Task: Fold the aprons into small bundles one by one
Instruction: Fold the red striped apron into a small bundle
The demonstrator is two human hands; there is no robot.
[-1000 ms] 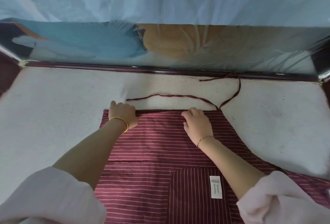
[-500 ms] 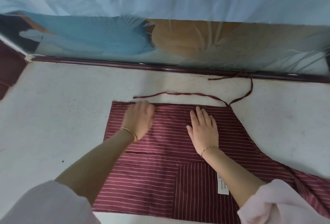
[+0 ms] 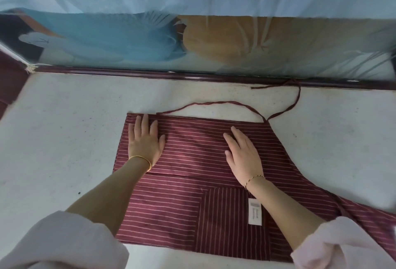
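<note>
A maroon apron [image 3: 192,161] with thin white stripes lies spread on the pale table [image 3: 64,140], its upper part folded down over the lower part. A white label [image 3: 255,213] sits on its pocket panel. The apron's thin strap [image 3: 214,104] loops out beyond the far edge toward the back rail. My left hand [image 3: 145,140] lies flat near the far left corner, fingers straight. My right hand [image 3: 242,153] presses flat on the cloth right of centre.
A dark red rail [image 3: 150,74] runs along the table's far edge, with a blue and orange patterned panel [image 3: 192,41] behind it under pale sheeting. The apron's right side trails off the frame at the lower right.
Both hands have gone from gripping the far folded edge to lying flat on the cloth. The left hand slid out toward the left corner, smoothing the fold.
</note>
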